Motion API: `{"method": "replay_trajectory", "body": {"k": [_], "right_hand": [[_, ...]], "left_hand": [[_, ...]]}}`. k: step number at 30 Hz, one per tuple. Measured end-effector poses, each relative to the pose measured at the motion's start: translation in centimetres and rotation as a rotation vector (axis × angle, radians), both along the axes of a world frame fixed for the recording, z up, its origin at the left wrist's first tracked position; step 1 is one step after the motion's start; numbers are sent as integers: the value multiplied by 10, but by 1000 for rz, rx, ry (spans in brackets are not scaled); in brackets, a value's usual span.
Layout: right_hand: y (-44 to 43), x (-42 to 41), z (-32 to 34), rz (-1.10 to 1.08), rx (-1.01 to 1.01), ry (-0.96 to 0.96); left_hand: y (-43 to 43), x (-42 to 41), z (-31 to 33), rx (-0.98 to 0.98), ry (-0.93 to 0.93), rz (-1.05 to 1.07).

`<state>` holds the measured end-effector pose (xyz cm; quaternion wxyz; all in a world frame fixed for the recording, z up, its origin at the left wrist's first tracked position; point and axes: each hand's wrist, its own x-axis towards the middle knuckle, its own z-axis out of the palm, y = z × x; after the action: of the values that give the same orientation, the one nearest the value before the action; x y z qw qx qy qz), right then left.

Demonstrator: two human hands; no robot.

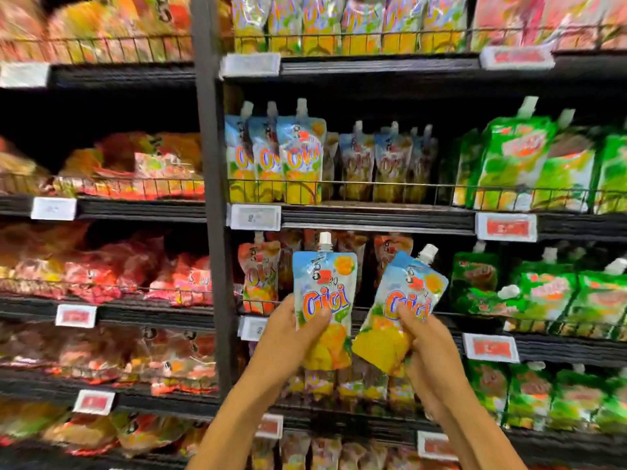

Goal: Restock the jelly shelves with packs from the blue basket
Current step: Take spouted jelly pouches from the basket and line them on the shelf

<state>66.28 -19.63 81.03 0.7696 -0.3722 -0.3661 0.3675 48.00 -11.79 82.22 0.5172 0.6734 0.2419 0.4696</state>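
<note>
My left hand (288, 337) grips a blue and yellow jelly pouch (325, 293) with a white cap, held upright in front of the shelves. My right hand (424, 340) grips a second pouch of the same kind (407, 300), tilted to the right. Both pouches sit below the shelf row (373, 218) where matching blue and yellow pouches (298, 161) stand at the left behind a wire rail, with darker pouches (383, 164) set further back beside them. The blue basket is out of view.
A black upright post (210, 198) splits the shelving. Green pouches (529, 164) fill the right side. Red and orange bags (135, 171) lie on the left shelves. Reddish pouches (259, 273) stand behind my hands. Price tags (254, 217) line the shelf edges.
</note>
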Motion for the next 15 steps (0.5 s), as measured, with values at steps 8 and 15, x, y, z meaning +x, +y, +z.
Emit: {"method": "replay_trajectory", "body": {"k": [8,15], "right_hand": [[12,13,59,-170,139,-293],[19,26,97,-125,262,-325]], "left_hand": [[13,20,86,246,-134,235],[43,45,181,472,-133,544]]}}
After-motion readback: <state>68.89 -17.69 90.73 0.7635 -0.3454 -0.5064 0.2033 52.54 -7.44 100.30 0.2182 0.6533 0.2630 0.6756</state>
